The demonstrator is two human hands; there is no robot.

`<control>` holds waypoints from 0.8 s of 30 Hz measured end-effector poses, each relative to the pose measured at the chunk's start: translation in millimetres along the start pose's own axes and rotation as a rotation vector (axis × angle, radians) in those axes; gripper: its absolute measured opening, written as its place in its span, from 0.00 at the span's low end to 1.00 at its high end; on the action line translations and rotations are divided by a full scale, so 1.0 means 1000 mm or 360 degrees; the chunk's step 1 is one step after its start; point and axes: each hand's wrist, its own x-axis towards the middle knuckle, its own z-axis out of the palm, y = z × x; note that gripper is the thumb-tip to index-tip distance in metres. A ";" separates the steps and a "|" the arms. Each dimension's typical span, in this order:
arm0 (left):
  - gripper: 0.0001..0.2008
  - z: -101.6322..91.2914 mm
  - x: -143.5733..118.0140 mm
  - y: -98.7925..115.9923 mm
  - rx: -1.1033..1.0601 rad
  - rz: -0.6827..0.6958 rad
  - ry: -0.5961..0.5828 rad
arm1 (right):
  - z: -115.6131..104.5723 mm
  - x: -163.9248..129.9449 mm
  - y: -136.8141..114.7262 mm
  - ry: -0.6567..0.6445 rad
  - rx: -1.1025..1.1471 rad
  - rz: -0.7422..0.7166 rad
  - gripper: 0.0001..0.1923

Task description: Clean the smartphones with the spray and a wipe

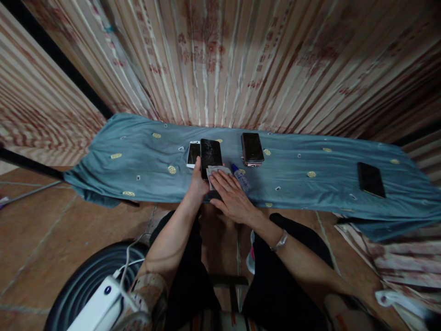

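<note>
My left hand (199, 180) grips the black phone (210, 155), its long axis pointing away from me; my right hand (231, 196) presses a cloth (217, 174) flat on its near end.

Blue-clothed table (103, 170); phones (252, 148), spray bottle (241, 177)

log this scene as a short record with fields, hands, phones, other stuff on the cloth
surface: table under a blue cloth with yellow motifs
left hand: steadies the black phone by its near left edge
right hand: flat on a grey wipe at that phone's near end
white phone: just left of the black one
phone stack: to the right, dark screen up
spray bottle: lying beside the right hand
lone phone: far right
</note>
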 end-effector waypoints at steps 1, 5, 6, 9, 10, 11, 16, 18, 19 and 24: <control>0.33 0.000 0.000 0.000 0.0007 0.0019 0.0015 | 0.000 -0.001 0.001 0.0005 -0.0007 0.0018 0.36; 0.33 -0.001 0.002 0.001 0.0046 0.0089 0.0042 | 0.000 -0.004 0.006 0.0014 -0.0027 0.0071 0.36; 0.33 -0.001 0.002 0.001 0.0048 0.0096 0.0034 | 0.000 -0.004 0.007 0.0010 -0.0027 0.0076 0.36; 0.30 -0.002 0.005 -0.003 0.0041 0.0104 0.0007 | -0.001 -0.005 0.011 0.0012 -0.0024 0.0099 0.35; 0.29 -0.002 0.006 -0.005 0.0040 0.0106 0.0007 | -0.002 -0.005 0.012 0.0023 -0.0025 0.0114 0.35; 0.28 -0.003 0.006 -0.007 0.0044 0.0102 0.0005 | -0.002 -0.004 0.014 0.0037 -0.0027 0.0135 0.35; 0.26 -0.003 0.005 -0.017 0.0082 0.0041 -0.0030 | -0.004 -0.001 0.026 0.0101 -0.0031 0.0231 0.35; 0.26 -0.001 0.003 -0.019 0.0063 0.0043 -0.0030 | -0.004 0.000 0.031 0.0129 -0.0028 0.0245 0.35; 0.26 -0.001 0.002 -0.020 0.0051 0.0041 -0.0039 | -0.004 0.000 0.033 0.0142 -0.0029 0.0249 0.36; 0.26 0.004 -0.005 -0.023 0.0073 0.0011 -0.0099 | -0.006 0.001 0.040 0.0176 -0.0033 0.0291 0.36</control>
